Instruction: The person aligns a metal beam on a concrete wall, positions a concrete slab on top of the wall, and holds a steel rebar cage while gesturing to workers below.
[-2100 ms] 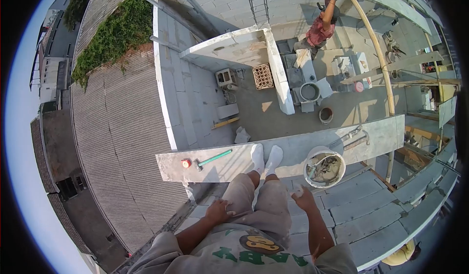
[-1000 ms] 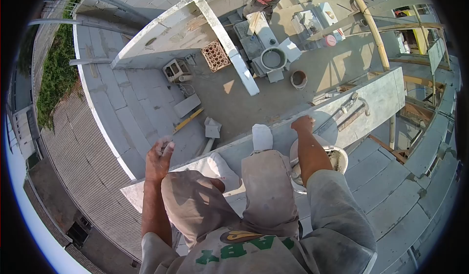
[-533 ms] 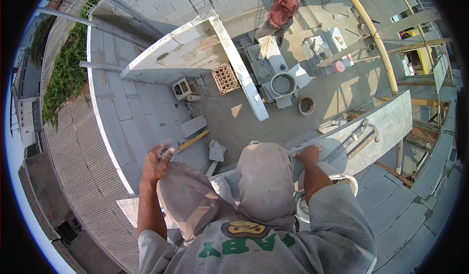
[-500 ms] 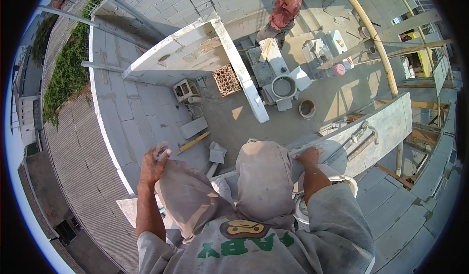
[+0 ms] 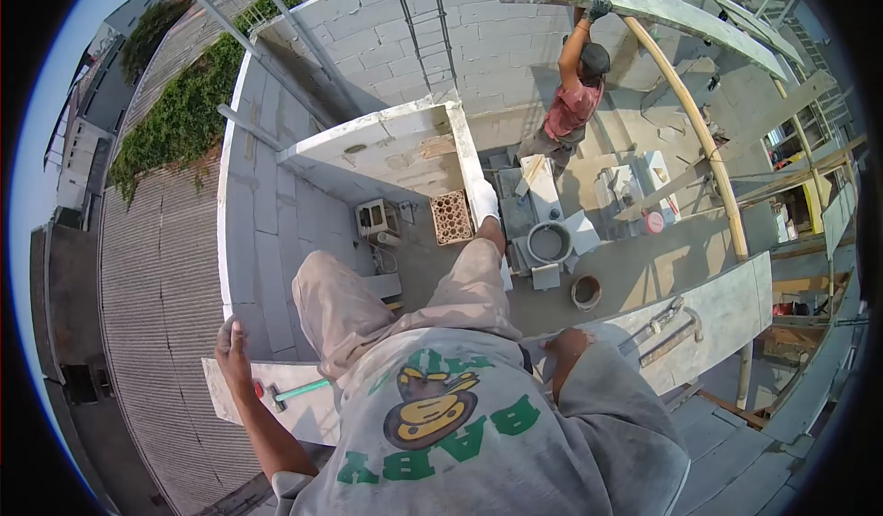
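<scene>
My left hand is at the near end of the block wall's top edge, thumb and fingers apart and touching the corner. Below it lies a board carrying a green-handled hammer. My right hand rests on the near end of a long grey plank, partly hidden by my sleeve; its fingers show poorly but look flat. Farther along this plank lie a hammer and another long tool. One foot is on the top of the thin partition wall.
Below, a co-worker with a gloved hand raises an arm to a long board. A round mortar tub, a bucket and a perforated crate stand on the floor. A bamboo pole slants at right.
My body has risen and shifted forward, one leg stretching onto the partition wall. My left hand has moved down to the wall's end. The co-worker's raised arm and the board have come into view.
</scene>
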